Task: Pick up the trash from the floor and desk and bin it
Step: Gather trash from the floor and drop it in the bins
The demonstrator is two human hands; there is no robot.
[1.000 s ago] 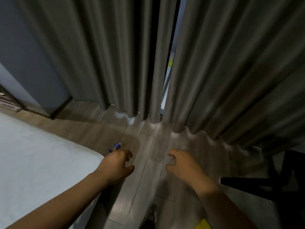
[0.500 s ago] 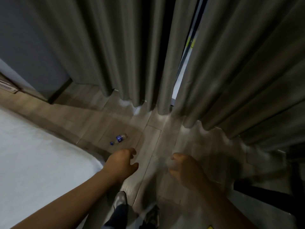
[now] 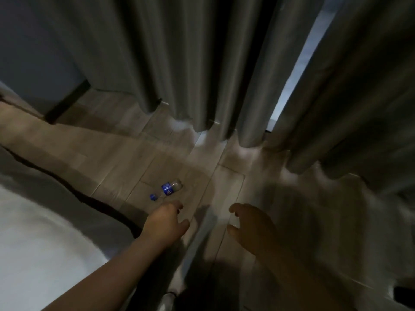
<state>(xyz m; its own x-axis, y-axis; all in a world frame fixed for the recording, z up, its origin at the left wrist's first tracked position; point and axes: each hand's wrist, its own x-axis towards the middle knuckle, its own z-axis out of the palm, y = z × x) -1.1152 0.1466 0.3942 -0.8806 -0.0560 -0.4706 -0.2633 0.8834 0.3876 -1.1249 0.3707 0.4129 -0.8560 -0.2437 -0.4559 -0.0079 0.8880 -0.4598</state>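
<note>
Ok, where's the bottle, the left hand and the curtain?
bottle [image 3: 168, 189], head view, on its blue label.
left hand [image 3: 165, 223], head view, on the back of the hand.
curtain [image 3: 179, 63], head view, on a fold left of the gap.

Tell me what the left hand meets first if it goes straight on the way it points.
Likely the bottle lying on the floor, just past the fingers of the left hand. Nothing shows between them, though depth is unclear.
</note>
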